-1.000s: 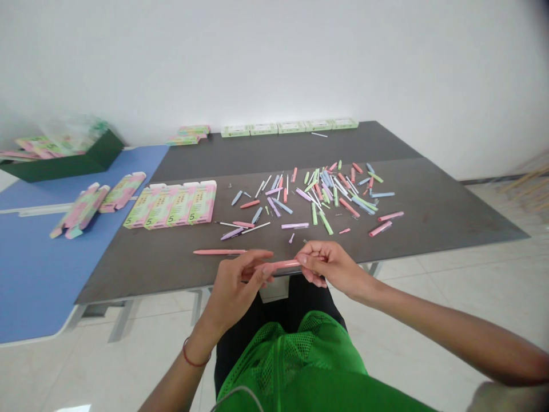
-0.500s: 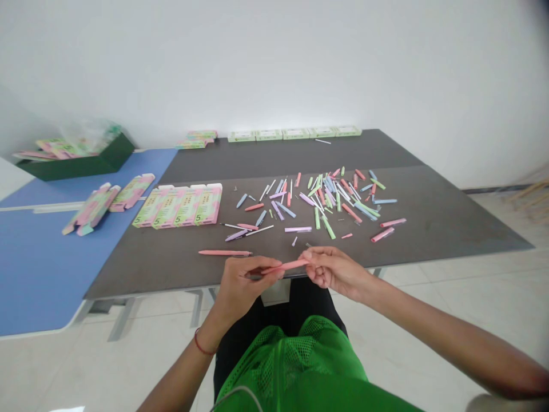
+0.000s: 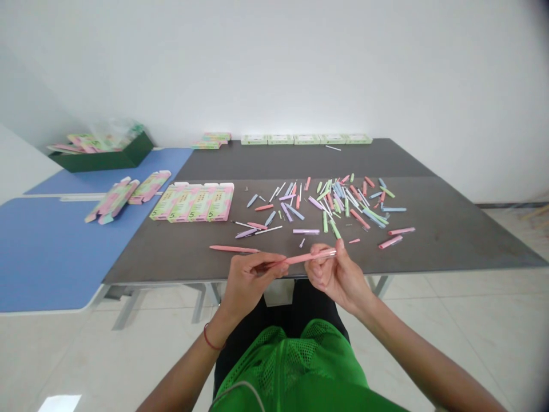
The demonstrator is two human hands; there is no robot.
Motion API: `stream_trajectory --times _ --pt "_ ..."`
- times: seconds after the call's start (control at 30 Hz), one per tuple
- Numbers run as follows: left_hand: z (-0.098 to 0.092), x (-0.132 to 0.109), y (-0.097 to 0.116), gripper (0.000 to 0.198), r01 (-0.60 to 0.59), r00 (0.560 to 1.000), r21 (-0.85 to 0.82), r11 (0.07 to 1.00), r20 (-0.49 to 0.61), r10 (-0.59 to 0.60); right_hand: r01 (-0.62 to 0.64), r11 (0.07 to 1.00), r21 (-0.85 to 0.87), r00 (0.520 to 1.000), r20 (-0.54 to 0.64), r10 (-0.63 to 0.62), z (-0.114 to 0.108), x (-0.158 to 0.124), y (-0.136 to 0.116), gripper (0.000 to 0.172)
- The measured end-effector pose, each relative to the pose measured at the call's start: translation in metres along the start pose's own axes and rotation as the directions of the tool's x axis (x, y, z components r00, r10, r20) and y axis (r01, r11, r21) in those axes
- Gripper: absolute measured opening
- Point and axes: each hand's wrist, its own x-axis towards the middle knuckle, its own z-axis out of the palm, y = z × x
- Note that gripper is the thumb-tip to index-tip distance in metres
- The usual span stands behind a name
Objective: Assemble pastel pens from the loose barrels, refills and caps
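our left hand (image 3: 253,280) pinches pink pen (image 3: 300,258) at one end; our right hand (image 3: 338,278) grips clear end, thumb at tip. pen near front edge of table (image 3: 163,263); crooked thumb push could drop it.

Two bare hands (image 3: 246,285) held one pink pen (image 3: 303,258). Five white-and-green cartons (image 3: 306,139) lined the back, and four pink-and-green cartons (image 3: 198,203) lay side by side.

A slim coral-pink pen (image 3: 306,257) is held up at the near edge of the dark table (image 3: 446,240), roughly parallel to that edge, its glossy, partly clear right end slightly higher in view, its left end hidden.
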Motion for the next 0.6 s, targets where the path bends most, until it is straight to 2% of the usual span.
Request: stream_trajectory --times 0.13,0.4,0.5,0.6 --pt "-0.001 -0.001 0.000 0.019 -0.016 1.000 0.033 0.999 0.007 0.015 -0.004 1.000 -0.008 1.000 -0.007 0.004 -0.001 0.000 0.001 0.066" --pt "-0.001 0.000 0.001 0.018 -0.020 1.000 0.035 0.999 0.023 0.019 -0.030 0.999 0.025 0.999 -0.037 0.031 -0.006 -0.001 0.004 0.061" --pt "-0.003 -0.002 0.001 0.018 -0.052 0.999 0.111 0.992 0.023 0.049 -0.035 0.999 -0.036 0.997 -0.064 0.033 -0.012 -0.002 0.002 0.063" --pt "-0.007 -0.009 -0.002 0.017 -0.085 0.996 0.215 0.973 0.009 0.085 0.030 0.973 -0.229 0.994 -0.094 -0.052 -0.022 -0.006 -0.003 0.050"
